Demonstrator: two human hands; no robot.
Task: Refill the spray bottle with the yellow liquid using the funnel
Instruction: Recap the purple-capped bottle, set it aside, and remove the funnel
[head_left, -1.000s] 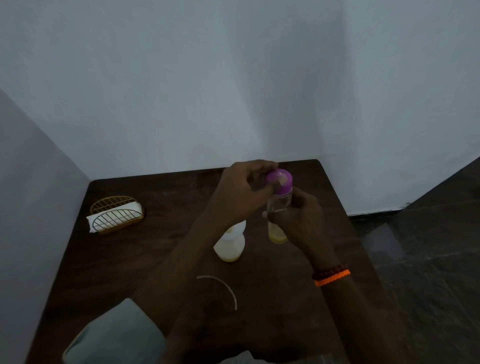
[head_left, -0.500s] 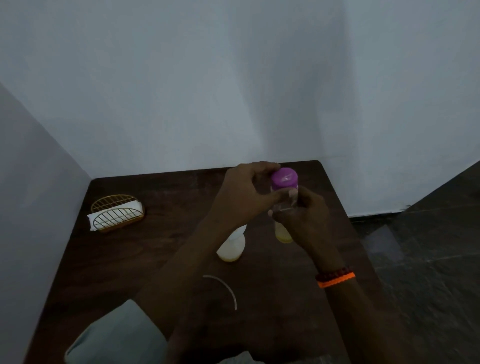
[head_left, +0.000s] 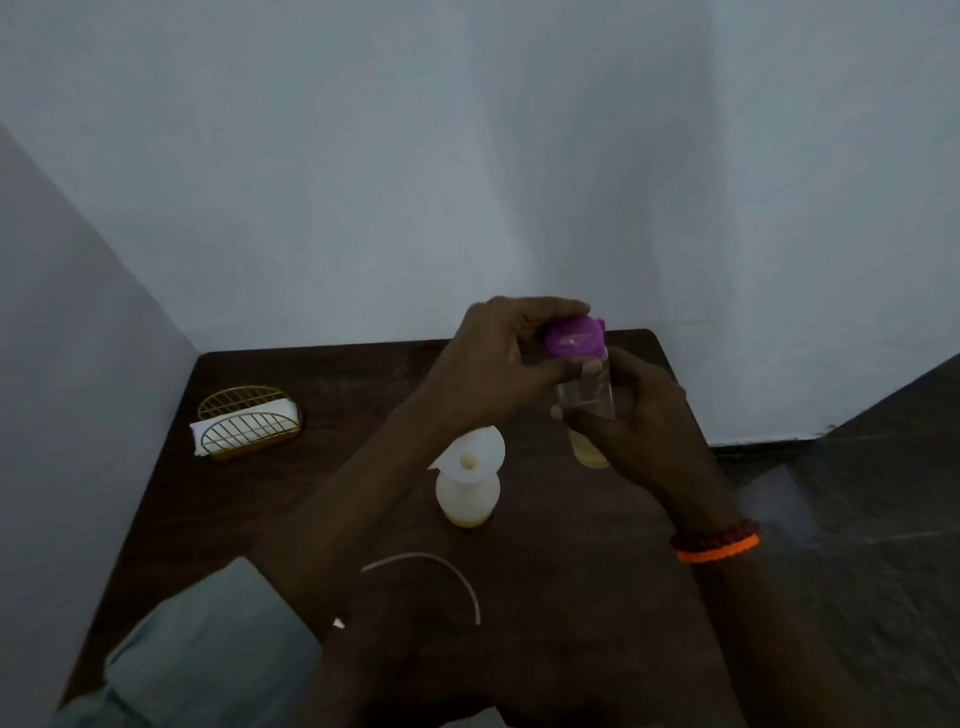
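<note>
A clear bottle (head_left: 588, 400) with a little yellow liquid at its bottom stands upright over the far right of the dark wooden table (head_left: 270, 519). My right hand (head_left: 639, 421) grips its body. My left hand (head_left: 498, 358) pinches its purple cap (head_left: 575, 339), which sits tilted on the neck. Left of it stands a white spray bottle (head_left: 467, 496) with a white funnel (head_left: 475, 452) in its mouth and a trace of yellow at its base. A thin white curved tube (head_left: 441, 566) lies on the table near me.
A gold wire holder with white napkins (head_left: 244, 428) stands at the table's far left. White walls close in the table at the back and left. A dark tiled floor (head_left: 857, 519) lies to the right.
The purple cap has tilted under my left fingers. My hands and the clear bottle have shifted slightly right, and the funnel on the spray bottle has come into view.
</note>
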